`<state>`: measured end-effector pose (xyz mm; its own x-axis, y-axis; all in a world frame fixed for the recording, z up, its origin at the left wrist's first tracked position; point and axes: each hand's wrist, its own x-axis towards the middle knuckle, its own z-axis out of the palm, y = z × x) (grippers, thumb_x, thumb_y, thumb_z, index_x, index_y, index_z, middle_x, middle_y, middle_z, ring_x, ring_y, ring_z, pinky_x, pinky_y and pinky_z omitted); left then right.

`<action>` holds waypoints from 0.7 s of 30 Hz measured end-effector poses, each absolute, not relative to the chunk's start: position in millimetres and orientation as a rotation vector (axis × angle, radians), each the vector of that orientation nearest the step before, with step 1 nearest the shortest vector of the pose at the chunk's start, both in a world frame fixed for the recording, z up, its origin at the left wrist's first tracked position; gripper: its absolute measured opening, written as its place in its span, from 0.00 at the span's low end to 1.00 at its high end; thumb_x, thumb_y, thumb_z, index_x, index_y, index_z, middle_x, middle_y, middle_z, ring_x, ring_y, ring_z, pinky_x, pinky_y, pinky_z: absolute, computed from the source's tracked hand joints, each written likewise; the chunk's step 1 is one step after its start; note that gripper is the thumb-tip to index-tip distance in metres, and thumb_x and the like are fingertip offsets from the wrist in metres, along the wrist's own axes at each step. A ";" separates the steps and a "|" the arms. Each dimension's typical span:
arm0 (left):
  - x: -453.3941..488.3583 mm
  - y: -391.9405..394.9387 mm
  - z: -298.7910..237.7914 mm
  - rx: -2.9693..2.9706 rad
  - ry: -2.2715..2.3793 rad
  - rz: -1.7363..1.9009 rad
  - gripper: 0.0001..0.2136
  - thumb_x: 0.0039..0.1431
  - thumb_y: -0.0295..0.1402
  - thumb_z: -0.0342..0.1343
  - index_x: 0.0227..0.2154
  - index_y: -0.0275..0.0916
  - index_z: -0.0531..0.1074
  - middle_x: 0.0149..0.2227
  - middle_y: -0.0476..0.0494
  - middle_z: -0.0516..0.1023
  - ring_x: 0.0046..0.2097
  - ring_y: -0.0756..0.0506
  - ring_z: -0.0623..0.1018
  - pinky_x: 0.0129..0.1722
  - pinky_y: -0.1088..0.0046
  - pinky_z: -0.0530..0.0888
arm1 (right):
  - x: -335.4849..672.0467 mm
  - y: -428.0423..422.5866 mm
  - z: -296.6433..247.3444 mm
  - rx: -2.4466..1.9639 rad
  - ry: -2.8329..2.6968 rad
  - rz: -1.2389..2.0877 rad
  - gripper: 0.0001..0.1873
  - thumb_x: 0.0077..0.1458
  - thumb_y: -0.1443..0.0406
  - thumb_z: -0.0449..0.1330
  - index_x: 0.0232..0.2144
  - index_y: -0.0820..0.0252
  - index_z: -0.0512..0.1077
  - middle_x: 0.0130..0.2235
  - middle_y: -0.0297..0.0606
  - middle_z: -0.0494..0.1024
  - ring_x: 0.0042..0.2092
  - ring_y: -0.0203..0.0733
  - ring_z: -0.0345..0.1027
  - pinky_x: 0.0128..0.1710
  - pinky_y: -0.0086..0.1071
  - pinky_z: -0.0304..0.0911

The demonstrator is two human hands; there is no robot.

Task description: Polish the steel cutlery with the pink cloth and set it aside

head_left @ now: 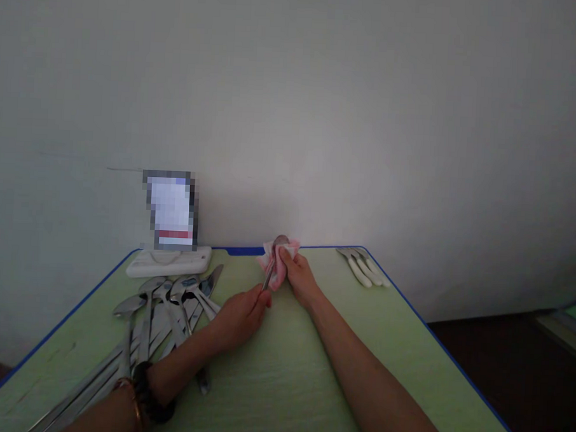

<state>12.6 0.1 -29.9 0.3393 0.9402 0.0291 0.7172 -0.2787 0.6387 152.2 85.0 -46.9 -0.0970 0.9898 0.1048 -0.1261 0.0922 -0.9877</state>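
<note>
A metal spoon (281, 241) is held up over the far middle of the table. My left hand (243, 316) is closed around its handle, below the bowl. My right hand (300, 277) pinches a pink and white cloth (276, 276) around the spoon's bowl, thumb on top. The cloth hides part of the bowl and the upper handle. Under and beside my left forearm lies a loose pile of metal spoons (146, 305), with a knife (214, 278) at its far end.
Several forks with pale handles (362, 270) lie side by side at the far right of the green table (280, 394). A blurred-out screen (173, 214) stands on a white holder (169, 262) at the far left. A grey wall (321, 115) rises behind the table.
</note>
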 end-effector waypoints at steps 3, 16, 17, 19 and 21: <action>12.0 1.2 -30.3 2.127 1.449 0.505 0.13 0.60 0.36 0.33 0.30 0.40 0.62 0.27 0.46 0.70 0.31 0.46 0.70 0.34 0.71 0.65 | 152.0 88.3 -51.4 -0.979 -1.184 1.217 0.23 0.45 0.47 0.55 0.22 0.62 0.72 0.18 0.34 0.72 0.26 0.36 0.64 0.30 0.30 0.59; 12.6 -4.5 -16.1 1.757 1.228 0.584 0.20 0.61 0.43 0.33 0.35 0.37 0.66 0.14 0.57 0.56 0.18 0.51 0.61 0.20 0.77 0.60 | 153.6 85.5 -43.3 -0.982 -1.151 1.195 0.27 0.46 0.45 0.52 0.29 0.64 0.72 0.28 0.38 0.76 0.33 0.39 0.68 0.37 0.32 0.61; 13.0 -4.4 -17.0 1.748 1.230 0.609 0.20 0.61 0.44 0.33 0.34 0.37 0.67 0.13 0.57 0.57 0.18 0.51 0.61 0.21 0.77 0.60 | 153.8 84.1 -41.1 -0.987 -1.192 1.203 0.27 0.46 0.45 0.52 0.30 0.63 0.73 0.30 0.39 0.76 0.35 0.40 0.68 0.38 0.32 0.60; 13.7 -3.8 -18.5 1.751 1.234 0.643 0.20 0.61 0.44 0.34 0.34 0.37 0.67 0.14 0.57 0.59 0.18 0.52 0.61 0.22 0.77 0.61 | 154.2 81.9 -38.6 -1.034 -1.262 1.216 0.29 0.46 0.43 0.50 0.29 0.63 0.74 0.29 0.39 0.77 0.35 0.40 0.68 0.39 0.32 0.60; 13.8 -3.5 -18.6 1.743 1.226 0.653 0.20 0.60 0.44 0.34 0.35 0.36 0.67 0.14 0.57 0.59 0.19 0.51 0.62 0.23 0.76 0.62 | 154.1 81.5 -39.6 -1.095 -1.268 1.253 0.33 0.46 0.40 0.47 0.25 0.62 0.74 0.24 0.40 0.75 0.31 0.41 0.68 0.36 0.33 0.61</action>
